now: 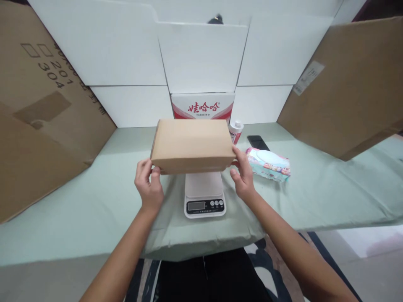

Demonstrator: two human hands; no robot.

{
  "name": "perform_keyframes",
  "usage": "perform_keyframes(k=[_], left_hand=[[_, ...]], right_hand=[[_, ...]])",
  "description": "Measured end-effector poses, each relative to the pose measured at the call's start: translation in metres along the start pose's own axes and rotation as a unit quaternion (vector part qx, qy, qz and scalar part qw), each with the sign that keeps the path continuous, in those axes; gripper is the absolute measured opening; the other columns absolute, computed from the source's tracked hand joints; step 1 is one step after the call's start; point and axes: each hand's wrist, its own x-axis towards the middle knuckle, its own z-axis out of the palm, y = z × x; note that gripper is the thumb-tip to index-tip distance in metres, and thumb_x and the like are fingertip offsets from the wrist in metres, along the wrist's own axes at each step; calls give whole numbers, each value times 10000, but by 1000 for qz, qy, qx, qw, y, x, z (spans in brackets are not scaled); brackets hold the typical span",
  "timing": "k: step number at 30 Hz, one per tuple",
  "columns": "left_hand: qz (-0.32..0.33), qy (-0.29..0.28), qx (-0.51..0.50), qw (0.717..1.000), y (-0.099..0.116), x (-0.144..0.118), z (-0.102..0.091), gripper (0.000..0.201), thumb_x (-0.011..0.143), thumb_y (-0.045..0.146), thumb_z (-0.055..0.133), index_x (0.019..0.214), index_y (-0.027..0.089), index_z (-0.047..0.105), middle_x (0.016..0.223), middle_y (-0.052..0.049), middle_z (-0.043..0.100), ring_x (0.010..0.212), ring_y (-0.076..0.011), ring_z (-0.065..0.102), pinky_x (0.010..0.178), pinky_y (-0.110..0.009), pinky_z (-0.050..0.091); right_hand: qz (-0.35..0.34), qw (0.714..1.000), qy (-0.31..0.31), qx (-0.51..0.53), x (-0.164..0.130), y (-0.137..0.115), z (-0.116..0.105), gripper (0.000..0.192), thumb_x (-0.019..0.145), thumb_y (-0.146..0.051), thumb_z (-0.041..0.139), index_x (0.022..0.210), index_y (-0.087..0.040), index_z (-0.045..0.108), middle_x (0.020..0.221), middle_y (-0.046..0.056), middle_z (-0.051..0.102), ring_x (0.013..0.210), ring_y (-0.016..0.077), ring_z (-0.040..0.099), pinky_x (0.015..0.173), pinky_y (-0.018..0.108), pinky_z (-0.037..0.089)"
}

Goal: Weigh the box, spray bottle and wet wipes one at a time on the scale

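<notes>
Head view: we hold the cardboard box [192, 144] level above the kitchen scale [204, 193].
Left hand [148, 186]: fingers closed on the box's left end.
Right hand [242, 173]: fingers closed on its right end.
Step, as we judge it: box poised over the platform.
Next move calls for: keeping it level and centred.
Nearby: wipes pack [268, 164], bottle [236, 131].
</notes>
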Motion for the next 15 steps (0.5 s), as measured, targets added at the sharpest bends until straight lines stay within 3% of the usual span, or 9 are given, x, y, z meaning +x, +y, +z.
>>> perform_keyframes(k=[3, 7, 11, 15], left_hand=[[-27, -2, -11, 1000, -2, 29, 15, 330, 950, 367, 549, 1160, 204, 745, 1188, -78, 693, 1105, -223, 661, 895, -313, 565], [-95, -6, -41, 995, -26, 53, 54, 429, 921, 351, 570, 1290, 195, 725, 1287, -110, 729, 1193, -248, 681, 1010, -356, 578], [-169, 7, -75, 983, -58, 52, 86, 536, 888, 316, 607, 1392, 151, 681, 1407, -157, 710, 1326, -289, 658, 1192, -452, 501], [-193, -32, -97, 976, -78, 45, 94, 594, 892, 288, 607, 1471, 158, 627, 1515, -136, 649, 1441, -287, 593, 1269, -438, 437]], right_hand=[[65, 997, -18, 39, 30, 4, 11, 675, 1018, -607, 512, 1650, -424, 361, 1682, 40, 446, 1392, 310, 565, 1047, 507, 593], [122, 988, -30, 87, 64, 30, 40, 819, 967, -714, 528, 1677, -370, 306, 1761, 37, 327, 1527, 311, 467, 1221, 539, 466], [163, 977, -29, 131, 70, 67, 64, 896, 911, -790, 555, 1645, -304, 385, 1753, 59, 341, 1607, 290, 371, 1313, 533, 345], [186, 973, -41, 129, 64, 99, 69, 758, 943, -796, 498, 1569, -367, 494, 1701, 15, 440, 1633, 220, 327, 1347, 523, 259]])
